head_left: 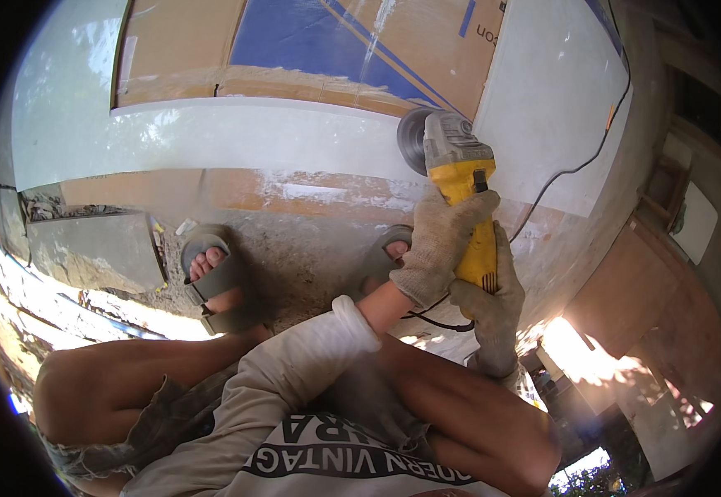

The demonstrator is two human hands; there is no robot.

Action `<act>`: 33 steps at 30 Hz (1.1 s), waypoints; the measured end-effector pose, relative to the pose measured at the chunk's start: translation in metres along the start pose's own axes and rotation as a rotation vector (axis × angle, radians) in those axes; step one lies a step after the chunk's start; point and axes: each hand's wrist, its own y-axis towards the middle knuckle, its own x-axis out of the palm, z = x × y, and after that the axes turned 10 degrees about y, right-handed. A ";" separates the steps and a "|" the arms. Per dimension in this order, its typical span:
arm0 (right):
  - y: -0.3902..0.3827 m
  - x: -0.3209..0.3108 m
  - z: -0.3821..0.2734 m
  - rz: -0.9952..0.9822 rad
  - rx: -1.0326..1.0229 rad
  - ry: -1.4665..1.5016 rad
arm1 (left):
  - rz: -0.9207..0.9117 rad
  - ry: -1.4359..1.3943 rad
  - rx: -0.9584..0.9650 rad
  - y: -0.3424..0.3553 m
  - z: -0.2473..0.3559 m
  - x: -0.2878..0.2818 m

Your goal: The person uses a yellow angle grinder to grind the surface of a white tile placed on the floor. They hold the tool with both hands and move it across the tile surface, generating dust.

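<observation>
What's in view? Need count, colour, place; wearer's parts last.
angle grinder: 1, yellow and grey, right of centre
disc: 1, dark grey, on grinder's far end
cord: 1 visible, black, below and right of grinder
white panel: 1, white, bordering the cardboard
cardboard: count unclear, brown and blue, top centre
brown strip: 1, brown with white smears, along panel's near edge
slab: 1, grey, left
brown boards: count unclear, right
sandals: 2, grey-green, on feet
shorts: 1 pair, grey-green, bottom
legs: 2, bottom
left hand: 1, off-white glove, gripping grinder body
right hand: 1, off-white glove, gripping rear handle
</observation>
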 end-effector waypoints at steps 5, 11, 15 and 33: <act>0.001 -0.006 0.007 0.028 -0.027 0.007 | -0.008 0.024 -0.018 0.003 -0.007 0.004; -0.001 -0.027 0.007 0.000 0.061 0.039 | -0.075 0.025 -0.019 0.007 -0.015 0.010; 0.000 -0.033 0.014 0.047 0.047 -0.008 | -0.064 -0.005 -0.020 0.012 -0.024 0.017; 0.002 -0.026 0.011 -0.034 -0.042 -0.012 | -0.031 -0.014 0.014 0.001 -0.003 0.013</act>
